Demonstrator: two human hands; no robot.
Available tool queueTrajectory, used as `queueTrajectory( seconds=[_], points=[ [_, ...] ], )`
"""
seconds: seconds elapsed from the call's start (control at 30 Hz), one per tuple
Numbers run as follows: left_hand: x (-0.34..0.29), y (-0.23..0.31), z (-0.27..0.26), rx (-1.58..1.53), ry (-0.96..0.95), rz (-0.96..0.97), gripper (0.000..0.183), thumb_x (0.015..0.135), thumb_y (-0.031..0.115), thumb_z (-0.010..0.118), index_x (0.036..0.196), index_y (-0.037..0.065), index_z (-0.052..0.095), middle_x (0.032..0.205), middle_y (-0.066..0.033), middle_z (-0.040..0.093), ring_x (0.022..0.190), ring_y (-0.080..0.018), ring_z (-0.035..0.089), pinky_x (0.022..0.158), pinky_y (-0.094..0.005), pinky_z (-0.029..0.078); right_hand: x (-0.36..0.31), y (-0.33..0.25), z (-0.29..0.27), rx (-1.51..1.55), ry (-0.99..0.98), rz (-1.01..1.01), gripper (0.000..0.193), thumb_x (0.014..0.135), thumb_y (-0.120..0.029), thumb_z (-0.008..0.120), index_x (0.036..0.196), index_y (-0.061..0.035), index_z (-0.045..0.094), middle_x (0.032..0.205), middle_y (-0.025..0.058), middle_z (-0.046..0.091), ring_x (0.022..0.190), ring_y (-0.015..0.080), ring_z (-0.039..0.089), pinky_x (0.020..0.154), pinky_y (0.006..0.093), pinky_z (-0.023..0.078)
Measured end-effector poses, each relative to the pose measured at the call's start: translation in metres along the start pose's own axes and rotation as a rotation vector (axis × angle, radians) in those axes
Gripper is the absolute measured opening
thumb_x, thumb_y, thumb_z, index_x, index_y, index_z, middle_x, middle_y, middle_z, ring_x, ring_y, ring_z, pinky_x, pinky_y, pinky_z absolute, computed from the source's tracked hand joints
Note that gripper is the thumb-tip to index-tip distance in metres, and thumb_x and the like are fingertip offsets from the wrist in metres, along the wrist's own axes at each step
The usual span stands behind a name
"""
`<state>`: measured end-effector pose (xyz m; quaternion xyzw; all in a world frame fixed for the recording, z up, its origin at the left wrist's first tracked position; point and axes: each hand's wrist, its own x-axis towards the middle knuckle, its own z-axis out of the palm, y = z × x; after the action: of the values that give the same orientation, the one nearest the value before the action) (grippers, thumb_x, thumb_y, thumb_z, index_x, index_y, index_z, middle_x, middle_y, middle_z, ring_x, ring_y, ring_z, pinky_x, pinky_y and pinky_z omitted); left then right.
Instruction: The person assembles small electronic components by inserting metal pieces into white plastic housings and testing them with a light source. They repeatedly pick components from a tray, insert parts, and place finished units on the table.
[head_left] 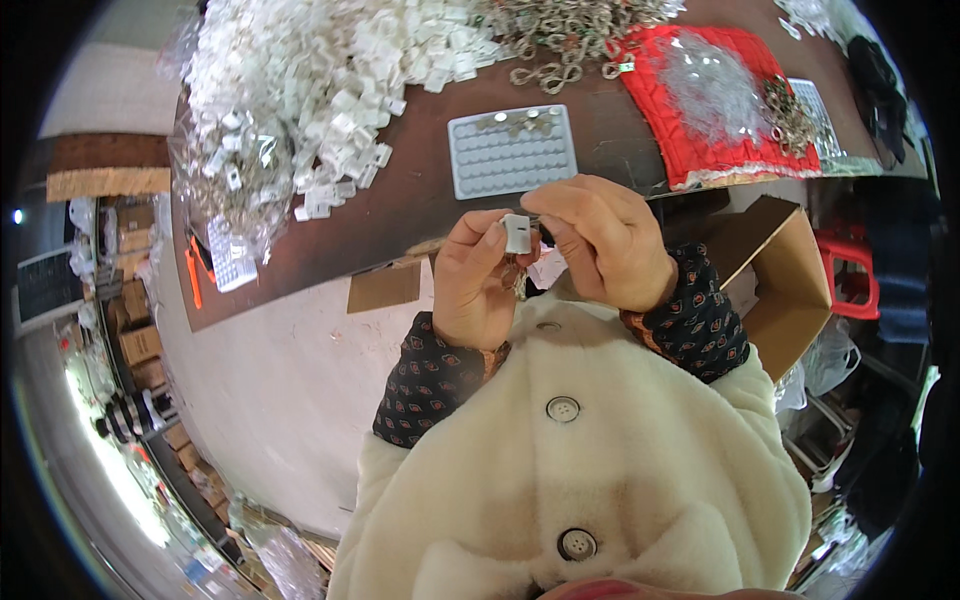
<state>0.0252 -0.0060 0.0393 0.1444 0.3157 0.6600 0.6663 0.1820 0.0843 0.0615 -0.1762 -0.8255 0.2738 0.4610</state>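
My left hand [472,285] is closed round a small white plastic case [516,236] with a dark slot in its face. A thin metal chain [518,280] hangs below the case, by my left fingers. My right hand [612,245] meets the case from the right, thumb and forefinger pinched together close to its upper edge; whatever sits between those fingertips is too small to make out. Just beyond my hands, a pale grey tray [512,165] with rows of round pockets lies on the brown table [420,190], several small silver discs [525,118] along its far row.
White plastic cases [330,80] are heaped at the far left, beside a clear bag [235,190] and orange-handled scissors [196,270]. Metal clasps [565,45] are piled at the back. A red cloth [655,110] bears clear plastic bits. Right, below the table edge, stands an open cardboard box [790,270].
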Motion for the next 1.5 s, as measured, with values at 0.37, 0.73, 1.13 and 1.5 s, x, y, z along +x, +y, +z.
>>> queueTrajectory(
  seconds=[0.37,0.73,1.13,1.5],
  points=[
    [-0.011,0.016,-0.023,0.048,-0.037,0.075,0.011,0.093,0.004,0.065,0.104,0.001,0.064,0.102,-0.0077,0.069,0.089,-0.0127,0.064,0.079,-0.0258,0.052,0.019,-0.021,0.016,-0.066,-0.300,-0.066,0.039,0.074,0.006,0.066,0.112,-0.0027,0.060,0.086,0.0096,0.064,0.072,0.0281,0.063,0.065,0.0352,0.052],
    [-0.010,0.024,-0.035,0.139,0.029,0.145,0.013,0.091,0.002,0.066,0.104,-0.002,0.064,0.091,-0.0100,0.069,0.079,-0.0153,0.064,0.072,-0.0273,0.051,0.017,-0.027,0.028,-0.014,-0.225,0.238,0.012,0.083,0.001,0.069,0.091,-0.0038,0.061,0.083,0.0108,0.064,0.072,0.0312,0.065,0.063,0.0367,0.052],
    [0.016,0.030,-0.051,-0.200,-0.051,0.004,0.028,0.100,0.017,0.047,0.124,0.001,0.053,0.111,-0.0161,0.060,0.084,-0.0239,0.059,0.077,-0.0384,0.047,0.085,0.085,0.013,-0.414,-0.090,0.598,0.016,0.089,-0.012,0.069,0.098,-0.0032,0.059,0.080,0.0130,0.067,0.073,0.0300,0.067,0.067,0.0378,0.051],
    [0.021,0.044,-0.061,-0.095,-0.086,-0.027,0.016,0.097,0.009,0.055,0.111,0.000,0.056,0.102,-0.0105,0.059,0.071,-0.0149,0.054,0.063,-0.0298,0.042,0.094,0.132,0.002,-0.296,-0.043,0.603,0.020,0.084,-0.012,0.071,0.099,-0.0024,0.063,0.086,0.0112,0.071,0.077,0.0223,0.068,0.069,0.0344,0.053]
  ],
)
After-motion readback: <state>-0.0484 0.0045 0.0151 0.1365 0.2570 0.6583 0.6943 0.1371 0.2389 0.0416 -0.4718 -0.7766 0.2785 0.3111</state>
